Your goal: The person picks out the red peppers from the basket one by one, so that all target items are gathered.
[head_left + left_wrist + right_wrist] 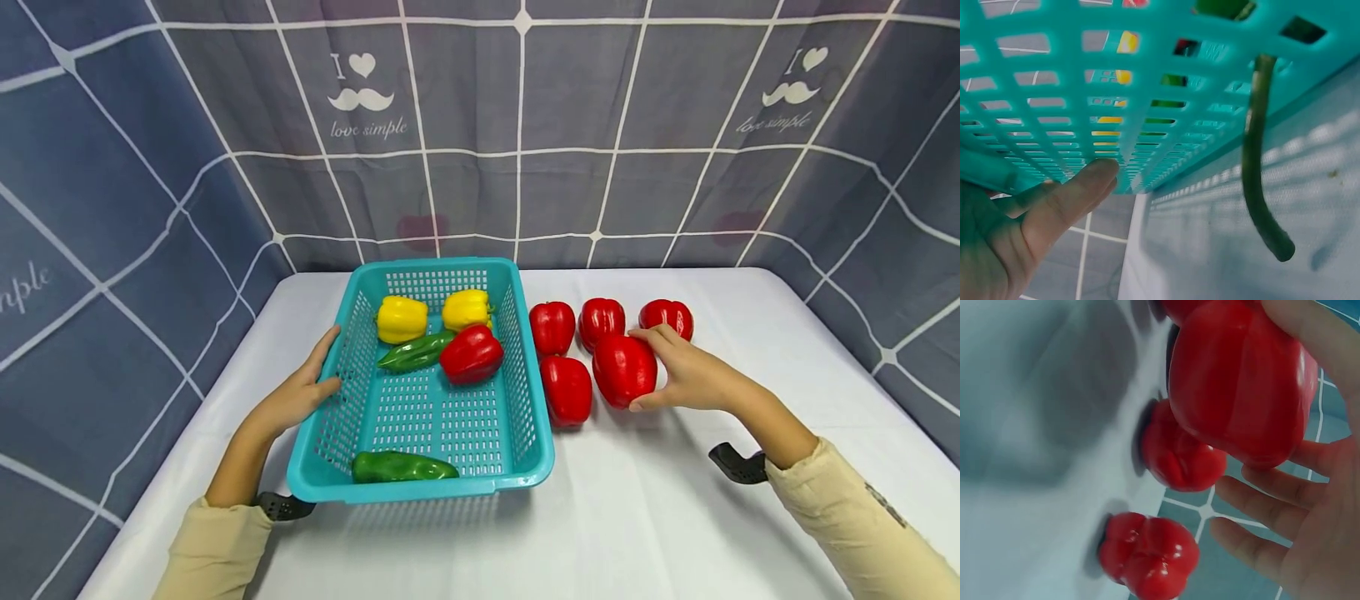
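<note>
My right hand (692,372) grips a red bell pepper (624,372) between thumb and fingers; in the right wrist view the pepper (1241,381) appears raised off the white surface. At the left side of a teal plastic basket (420,493), my left hand (296,392) touches the outer wall with fairly straight fingers. Inside the basket lie two yellow bell peppers (402,319), a red bell pepper (472,355), a green pepper (417,352) and another green pepper (401,467) near the front. A green stem (1257,162) pokes through the basket's mesh in the left wrist view.
Several more red bell peppers (566,390) stand right of the basket, one pepper (666,317) a little apart at the back. A white cloth (675,517) covers the table. A grey checked curtain (465,192) closes off the back and sides.
</note>
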`<state>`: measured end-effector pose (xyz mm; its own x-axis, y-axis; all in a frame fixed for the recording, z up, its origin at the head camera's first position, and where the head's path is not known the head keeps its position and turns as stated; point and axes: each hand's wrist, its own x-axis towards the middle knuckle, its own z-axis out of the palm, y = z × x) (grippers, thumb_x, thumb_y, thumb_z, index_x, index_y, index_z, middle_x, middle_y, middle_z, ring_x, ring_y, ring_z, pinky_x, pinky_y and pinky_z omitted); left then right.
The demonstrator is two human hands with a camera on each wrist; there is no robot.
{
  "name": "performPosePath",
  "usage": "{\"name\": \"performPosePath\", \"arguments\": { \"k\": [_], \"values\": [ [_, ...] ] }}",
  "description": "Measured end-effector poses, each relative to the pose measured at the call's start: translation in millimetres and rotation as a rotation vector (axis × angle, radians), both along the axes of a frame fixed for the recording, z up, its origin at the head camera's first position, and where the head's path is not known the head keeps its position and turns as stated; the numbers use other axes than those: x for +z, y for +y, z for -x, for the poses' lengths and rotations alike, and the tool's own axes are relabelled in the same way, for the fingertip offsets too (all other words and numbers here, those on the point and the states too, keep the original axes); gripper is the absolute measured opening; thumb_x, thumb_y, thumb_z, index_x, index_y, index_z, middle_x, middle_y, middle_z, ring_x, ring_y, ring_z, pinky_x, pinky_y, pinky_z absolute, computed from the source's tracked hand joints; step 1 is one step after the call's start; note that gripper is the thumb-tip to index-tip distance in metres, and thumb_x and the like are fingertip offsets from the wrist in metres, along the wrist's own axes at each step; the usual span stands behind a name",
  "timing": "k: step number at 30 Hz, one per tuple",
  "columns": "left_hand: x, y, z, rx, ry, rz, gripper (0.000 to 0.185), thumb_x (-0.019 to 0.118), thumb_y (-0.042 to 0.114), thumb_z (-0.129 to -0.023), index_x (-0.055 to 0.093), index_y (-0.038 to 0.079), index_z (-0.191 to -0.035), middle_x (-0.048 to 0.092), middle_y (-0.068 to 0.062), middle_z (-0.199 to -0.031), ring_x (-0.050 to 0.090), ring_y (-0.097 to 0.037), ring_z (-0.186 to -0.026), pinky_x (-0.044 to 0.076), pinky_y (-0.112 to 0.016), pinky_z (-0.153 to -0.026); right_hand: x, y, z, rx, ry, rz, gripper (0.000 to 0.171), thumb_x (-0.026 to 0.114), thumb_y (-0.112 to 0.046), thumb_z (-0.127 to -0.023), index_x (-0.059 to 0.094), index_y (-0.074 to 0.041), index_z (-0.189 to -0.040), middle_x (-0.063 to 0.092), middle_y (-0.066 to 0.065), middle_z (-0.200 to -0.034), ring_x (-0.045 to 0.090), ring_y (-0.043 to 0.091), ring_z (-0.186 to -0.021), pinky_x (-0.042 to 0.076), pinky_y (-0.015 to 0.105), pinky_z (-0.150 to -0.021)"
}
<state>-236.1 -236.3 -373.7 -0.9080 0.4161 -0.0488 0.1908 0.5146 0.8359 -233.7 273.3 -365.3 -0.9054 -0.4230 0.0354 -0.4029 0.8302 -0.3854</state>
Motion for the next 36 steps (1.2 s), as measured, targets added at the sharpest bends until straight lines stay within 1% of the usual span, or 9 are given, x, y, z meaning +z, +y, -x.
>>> {"name": "performPosePath", "arguments": {
  "k": [1, 5, 8, 12, 18, 23, 27, 33, 36],
  "values": [
    [-0.6, 0, 0.3, -0.002, 0.000, -0.004, 0.079, 0.037, 0.002, -0.088, -0.017, 0.013, -0.145, -0.011, -0.024, -0.150, 0.006, -0.052, -0.132, 0.029, -0.065, -0.093, -1.4, 0, 0.1, -0.004, 0.002, -0.005, 0.095, 0.082, -0.043, -0.058, 0.039, -0.001, -0.131, 0.043, 0.015, -0.118, 0.049, 0.031, -0.105, 0.050, 0.049, -0.078],
    [-2.2, 0, 1.8, -0.003, -0.005, -0.019, 0.080, 0.038, 0.002, -0.088, -0.017, 0.014, -0.145, -0.013, -0.022, -0.150, 0.002, -0.049, -0.134, 0.020, -0.067, -0.097, -6.4, -2, 0.4, -0.021, -0.002, -0.019, 0.094, 0.082, -0.043, -0.058, 0.039, -0.001, -0.131, 0.044, 0.016, -0.118, 0.050, 0.032, -0.105, 0.050, 0.050, -0.079],
    [-2.1, 0, 2.6, -0.002, -0.013, -0.022, 0.080, 0.038, 0.001, -0.089, -0.017, 0.014, -0.145, -0.013, -0.022, -0.150, 0.000, -0.048, -0.134, 0.016, -0.067, -0.098, -11.3, -2, 0.8, -0.032, -0.014, -0.015, 0.094, 0.081, -0.043, -0.058, 0.039, -0.001, -0.131, 0.044, 0.016, -0.118, 0.050, 0.033, -0.106, 0.049, 0.051, -0.081],
    [-2.0, 0, 2.5, -0.004, -0.013, -0.013, 0.079, 0.037, 0.001, -0.089, -0.017, 0.013, -0.145, -0.012, -0.023, -0.150, 0.003, -0.050, -0.133, 0.021, -0.067, -0.097, -17.6, -3, 1.7, -0.036, -0.005, -0.015, 0.094, 0.081, -0.044, -0.058, 0.039, -0.002, -0.130, 0.044, 0.016, -0.117, 0.050, 0.033, -0.105, 0.048, 0.052, -0.081],
    [-1.1, 0, 1.5, -0.001, -0.004, -0.012, 0.079, 0.037, 0.001, -0.088, -0.017, 0.013, -0.145, -0.011, -0.024, -0.150, 0.005, -0.050, -0.133, 0.025, -0.066, -0.095, -21.2, -3, 2.8, -0.037, 0.032, -0.017, 0.092, 0.080, -0.048, -0.058, 0.041, -0.003, -0.129, 0.046, 0.016, -0.112, 0.051, 0.032, -0.102, 0.048, 0.051, -0.079],
    [0.0, 0, 1.9, -0.003, -0.001, -0.007, 0.079, 0.037, 0.002, -0.088, -0.017, 0.013, -0.145, -0.010, -0.024, -0.150, 0.007, -0.051, -0.132, 0.027, -0.065, -0.094, -19.9, -3, 2.8, -0.048, 0.028, -0.033, 0.096, 0.078, -0.052, -0.059, 0.039, 0.000, -0.130, 0.045, 0.018, -0.112, 0.050, 0.034, -0.103, 0.048, 0.052, -0.078],
    [-0.2, 0, 3.1, -0.001, 0.000, -0.012, 0.079, 0.037, 0.002, -0.088, -0.017, 0.013, -0.145, -0.011, -0.024, -0.150, 0.004, -0.050, -0.133, 0.022, -0.067, -0.096, -20.4, -4, 3.8, -0.056, 0.031, -0.038, 0.097, 0.079, -0.051, -0.059, 0.039, 0.001, -0.130, 0.045, 0.019, -0.113, 0.050, 0.034, -0.103, 0.048, 0.052, -0.078],
    [-1.9, 0, 1.6, 0.009, -0.014, -0.013, 0.079, 0.036, 0.002, -0.088, -0.016, 0.015, -0.145, -0.010, -0.023, -0.150, 0.008, -0.049, -0.132, 0.030, -0.063, -0.093, -28.7, -6, 4.4, -0.079, -0.004, -0.039, 0.099, 0.079, -0.052, -0.057, 0.037, -0.003, -0.132, 0.044, 0.019, -0.116, 0.051, 0.036, -0.105, 0.048, 0.053, -0.078],
    [-1.3, 0, 0.4, 0.007, -0.015, -0.016, 0.079, 0.037, 0.002, -0.088, -0.016, 0.014, -0.145, -0.010, -0.023, -0.150, 0.008, -0.049, -0.132, 0.030, -0.064, -0.093, -31.8, -6, 3.6, -0.087, -0.013, -0.041, 0.100, 0.079, -0.053, -0.057, 0.036, -0.004, -0.132, 0.044, 0.018, -0.116, 0.051, 0.036, -0.104, 0.048, 0.053, -0.078]
  ]
}}
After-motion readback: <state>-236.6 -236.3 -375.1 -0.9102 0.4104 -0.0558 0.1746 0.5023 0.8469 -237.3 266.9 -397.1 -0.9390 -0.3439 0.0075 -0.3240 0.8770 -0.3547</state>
